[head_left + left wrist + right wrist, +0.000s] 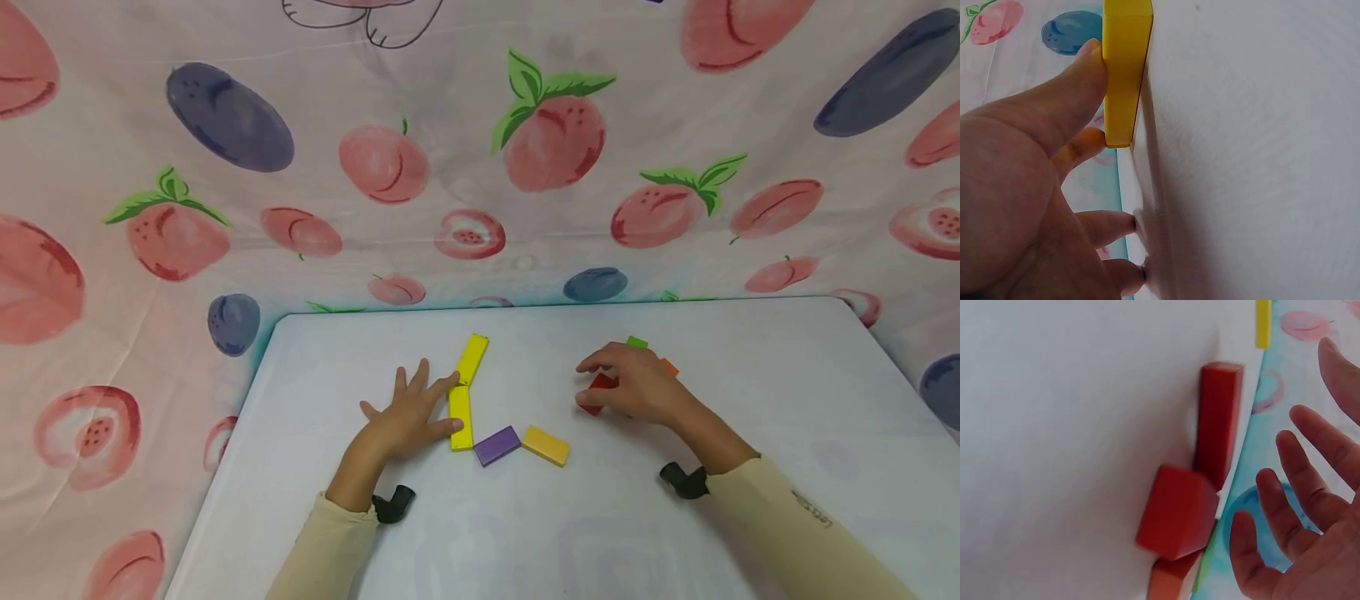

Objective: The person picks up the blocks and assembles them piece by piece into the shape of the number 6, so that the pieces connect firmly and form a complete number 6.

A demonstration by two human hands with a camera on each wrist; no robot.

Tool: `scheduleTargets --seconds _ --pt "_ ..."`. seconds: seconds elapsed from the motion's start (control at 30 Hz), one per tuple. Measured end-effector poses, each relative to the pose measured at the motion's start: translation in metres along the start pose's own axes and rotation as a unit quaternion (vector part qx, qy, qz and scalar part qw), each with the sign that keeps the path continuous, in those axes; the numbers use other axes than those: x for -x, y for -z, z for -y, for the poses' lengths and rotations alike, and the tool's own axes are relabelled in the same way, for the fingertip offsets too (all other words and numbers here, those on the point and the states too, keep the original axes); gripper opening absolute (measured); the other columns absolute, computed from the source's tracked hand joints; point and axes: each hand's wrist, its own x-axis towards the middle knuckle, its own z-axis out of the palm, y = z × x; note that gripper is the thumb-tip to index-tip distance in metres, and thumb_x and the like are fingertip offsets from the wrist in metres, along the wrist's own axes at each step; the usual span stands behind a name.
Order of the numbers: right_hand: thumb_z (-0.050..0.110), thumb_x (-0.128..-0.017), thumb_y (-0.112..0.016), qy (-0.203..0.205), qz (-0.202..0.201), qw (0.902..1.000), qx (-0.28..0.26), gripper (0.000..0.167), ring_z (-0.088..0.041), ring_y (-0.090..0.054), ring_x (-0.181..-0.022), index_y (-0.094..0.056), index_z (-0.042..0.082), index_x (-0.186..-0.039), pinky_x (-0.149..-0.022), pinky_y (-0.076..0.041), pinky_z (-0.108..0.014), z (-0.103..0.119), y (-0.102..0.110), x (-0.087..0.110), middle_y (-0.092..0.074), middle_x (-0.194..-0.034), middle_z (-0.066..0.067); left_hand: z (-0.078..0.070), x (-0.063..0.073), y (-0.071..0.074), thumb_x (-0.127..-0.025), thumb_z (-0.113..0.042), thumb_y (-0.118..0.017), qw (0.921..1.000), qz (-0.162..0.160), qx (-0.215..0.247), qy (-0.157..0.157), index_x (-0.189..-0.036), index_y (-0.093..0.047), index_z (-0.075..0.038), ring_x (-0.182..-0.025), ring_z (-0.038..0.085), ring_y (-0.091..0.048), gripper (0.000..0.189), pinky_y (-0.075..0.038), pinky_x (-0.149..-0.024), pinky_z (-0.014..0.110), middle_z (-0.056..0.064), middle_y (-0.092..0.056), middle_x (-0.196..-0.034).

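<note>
Two long yellow blocks, an upper one [472, 360] and a lower one [461, 419], lie end to end on the white table. My left hand [405, 425] is beside them with fingers spread. Its thumb rests on the lower block's side; a fingertip reaches the spot where the two meet. The left wrist view shows the thumb against a yellow block [1125, 75]. My right hand [641, 383] hovers over a red block [600, 396], its fingers loosely bent. The right wrist view has the fingers apart from two red blocks, one upright-looking [1217, 422] and one nearer [1175, 512].
A purple block [497, 446] continues from the lower yellow one, followed by an orange-yellow block [546, 446]. Partly hidden by my right hand are a green block [637, 342] and an orange block [669, 367]. A fruit-printed cloth [525, 225] hangs behind the table.
</note>
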Motion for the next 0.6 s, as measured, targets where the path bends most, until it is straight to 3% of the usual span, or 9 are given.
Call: scheduleTargets --seconds 0.6 --pt "0.038 -0.078 -0.089 -0.045 0.004 0.9966 0.069 0.046 -0.022 -0.06 -0.096 -0.075 0.017 -0.117 -0.072 -0.055 -0.035 -0.017 -0.005 0.001 -0.069 -0.109 -0.006 0.002 -0.001 -0.002 -0.095 -0.047 -0.068 1.0 -0.002 -0.001 -0.002 -0.159 -0.034 -0.039 -0.157 0.046 0.011 0.073 0.01 -0.098 0.092 0.012 -0.001 -0.174"
